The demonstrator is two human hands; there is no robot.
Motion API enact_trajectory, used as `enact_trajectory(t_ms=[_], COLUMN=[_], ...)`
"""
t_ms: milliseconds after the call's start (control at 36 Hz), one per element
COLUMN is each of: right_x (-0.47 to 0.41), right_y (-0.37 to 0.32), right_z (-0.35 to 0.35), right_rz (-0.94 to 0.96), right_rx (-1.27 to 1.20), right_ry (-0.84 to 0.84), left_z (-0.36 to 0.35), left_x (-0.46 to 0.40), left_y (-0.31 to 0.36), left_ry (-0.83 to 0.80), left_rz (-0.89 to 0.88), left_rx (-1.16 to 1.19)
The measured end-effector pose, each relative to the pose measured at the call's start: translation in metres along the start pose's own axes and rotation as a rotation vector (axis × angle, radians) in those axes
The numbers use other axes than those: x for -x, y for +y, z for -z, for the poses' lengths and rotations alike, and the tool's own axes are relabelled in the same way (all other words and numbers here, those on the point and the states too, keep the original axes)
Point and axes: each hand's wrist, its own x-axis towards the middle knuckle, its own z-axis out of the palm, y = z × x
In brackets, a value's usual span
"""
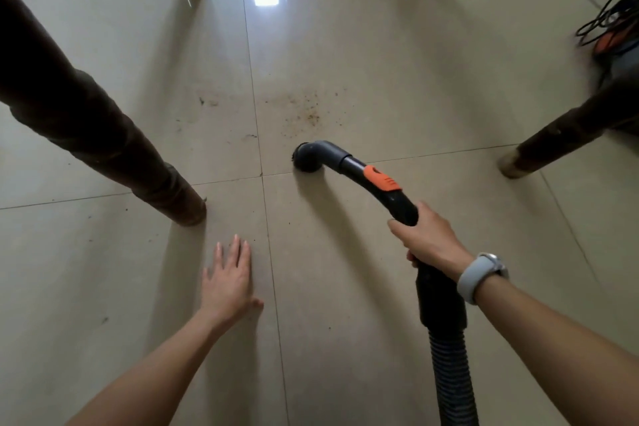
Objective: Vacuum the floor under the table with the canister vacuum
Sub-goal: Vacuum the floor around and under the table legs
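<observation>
Here the floor (345, 45) carries brown crumbs (307, 111) among the legs. My right hand (427, 235) grips the vacuum wand (380, 183); I'd slide its brush head (306, 159) forward slowly. My left hand (228, 280) lies flat, fingers spread.

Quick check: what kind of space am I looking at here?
Likely a home room, seen from under a table: glossy tiled floor, dark wooden table legs, and scattered crumbs ahead of the vacuum nozzle.

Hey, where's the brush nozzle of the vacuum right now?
In the head view the brush nozzle sits on the tiled floor near centre, just below the scattered brown crumbs, between the table legs.
</observation>
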Motion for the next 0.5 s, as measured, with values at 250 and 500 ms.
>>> enact_trajectory(t_ms=[250,500], right_x=[-0.027,0.004], right_y=[0.02,-0.032], right_z=[0.035,-0.026], right_rz=[-0.159,0.071], right_rx=[-0.192,0.005], right_ry=[0.248,-0.153], left_z=[-0.001,0.0], left_x=[0.0,-0.002], left_y=[-0.002,-0.001], left_ry=[0.011,0.009], left_rz=[0.004,0.016], left_rx=[0.004,-0.001])
